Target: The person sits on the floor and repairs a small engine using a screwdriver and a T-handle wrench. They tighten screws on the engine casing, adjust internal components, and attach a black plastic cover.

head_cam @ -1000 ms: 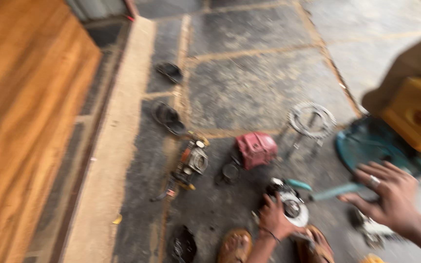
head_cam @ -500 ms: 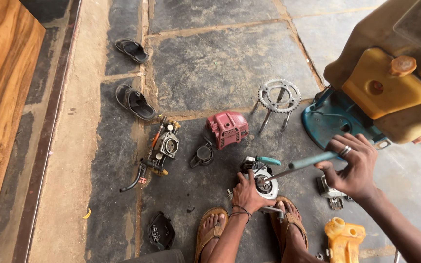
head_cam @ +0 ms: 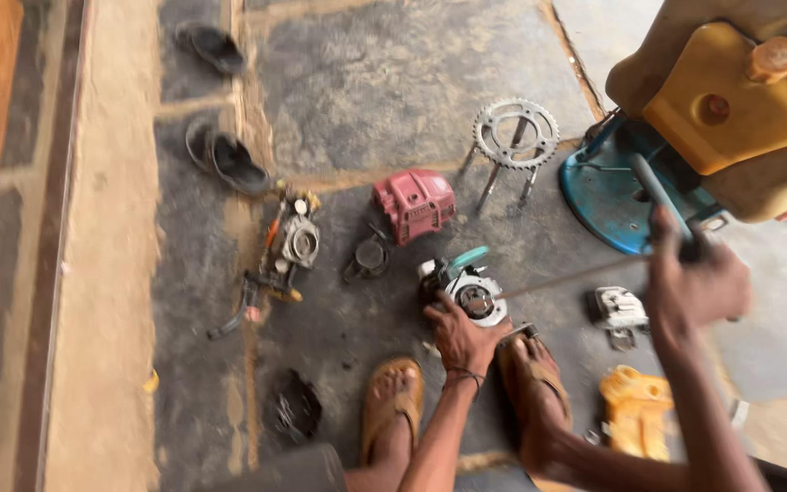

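My feet are nearest, at six o'clock: the left sandal flat on the stone floor, the right foot beside it, toes just under the work. At five o'clock, right of that foot, lies a yellow plastic casing. At seven o'clock sits a small dark part.

Just above my feet, my left hand presses down on the small engine, fingers spread over its near side, steadying it on the floor. The engine has a round silver face and a teal piece on top. My right hand, at three o'clock, is closed tight around the handle of a long thin tool whose shaft runs leftward to the engine's round face. The hand is blurred, so I cannot make out more of the grip. Between hand and engine, a little lower, lies a small white and grey part.

Farther out, at ten o'clock from the engine, are a black round part and a carburettor-like assembly. At twelve o'clock sits the red engine cover, and beside it a toothed sprocket on legs. At two o'clock stand a blue round base and a yellow tank. Farthest, at eleven o'clock, lie two dark sandals.
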